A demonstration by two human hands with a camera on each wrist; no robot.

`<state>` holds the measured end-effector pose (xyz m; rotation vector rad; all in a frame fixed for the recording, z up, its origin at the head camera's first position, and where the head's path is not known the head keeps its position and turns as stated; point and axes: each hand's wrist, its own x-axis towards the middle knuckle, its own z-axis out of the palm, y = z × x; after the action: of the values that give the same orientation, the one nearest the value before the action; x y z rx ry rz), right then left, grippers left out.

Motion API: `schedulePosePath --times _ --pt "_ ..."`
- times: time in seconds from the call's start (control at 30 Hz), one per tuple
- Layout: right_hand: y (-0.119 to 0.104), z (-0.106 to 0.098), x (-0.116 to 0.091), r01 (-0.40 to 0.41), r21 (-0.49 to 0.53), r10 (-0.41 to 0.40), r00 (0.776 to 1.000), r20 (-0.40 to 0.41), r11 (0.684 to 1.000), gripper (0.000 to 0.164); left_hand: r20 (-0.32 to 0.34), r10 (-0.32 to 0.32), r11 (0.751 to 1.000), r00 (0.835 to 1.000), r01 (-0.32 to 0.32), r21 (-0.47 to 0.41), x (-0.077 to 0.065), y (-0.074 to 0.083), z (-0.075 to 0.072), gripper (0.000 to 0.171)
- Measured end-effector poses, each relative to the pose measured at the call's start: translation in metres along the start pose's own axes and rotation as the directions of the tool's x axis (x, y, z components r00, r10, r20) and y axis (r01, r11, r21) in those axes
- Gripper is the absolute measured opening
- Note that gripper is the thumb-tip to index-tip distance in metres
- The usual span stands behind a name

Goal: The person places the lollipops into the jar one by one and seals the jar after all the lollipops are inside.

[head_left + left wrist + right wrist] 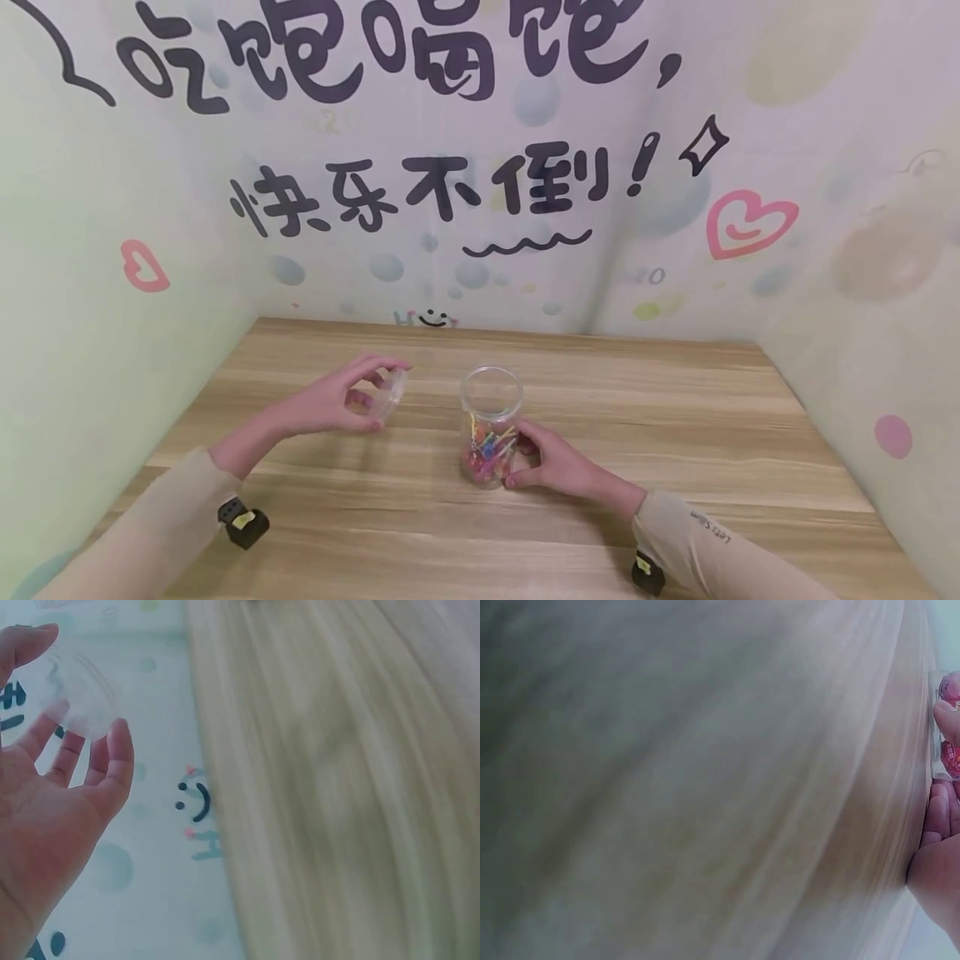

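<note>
A clear plastic jar [491,417] stands upright on the wooden table, its top uncovered. Inside its lower part lie several lollipops [489,452] with coloured sticks. My right hand [561,463] grips the jar low on its right side, thumb and fingers around the wall. Only a part of the jar with red wrappers [951,756] shows at the right edge of the right wrist view. To the left of the jar, my left hand [326,406] holds a round clear lid [391,395] by its edge, tilted on its side above the table. The left wrist view shows fingertips [118,731] along the lid's rim.
The wood-grain table [360,533] runs back to a printed wall [360,292] with dark lettering, and pale walls close in on both sides. A small black device [247,527] sits at the left wrist, another [647,575] at the right.
</note>
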<state>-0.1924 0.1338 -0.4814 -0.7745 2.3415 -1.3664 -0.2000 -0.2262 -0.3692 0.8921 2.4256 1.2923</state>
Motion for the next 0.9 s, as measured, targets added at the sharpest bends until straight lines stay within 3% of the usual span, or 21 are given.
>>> schedulePosePath --times 0.5,0.9 --pt "-0.001 0.0 -0.001 0.013 -0.005 -0.013 1.0 -0.003 1.0 0.076 -0.067 0.115 0.965 0.991 -0.096 0.245 0.036 0.054 0.003 0.078" --pt "0.001 0.0 -0.001 0.015 -0.015 -0.015 1.0 -0.009 1.0 0.076 -0.097 0.179 0.945 0.979 -0.144 0.293 0.057 0.068 0.028 0.076"
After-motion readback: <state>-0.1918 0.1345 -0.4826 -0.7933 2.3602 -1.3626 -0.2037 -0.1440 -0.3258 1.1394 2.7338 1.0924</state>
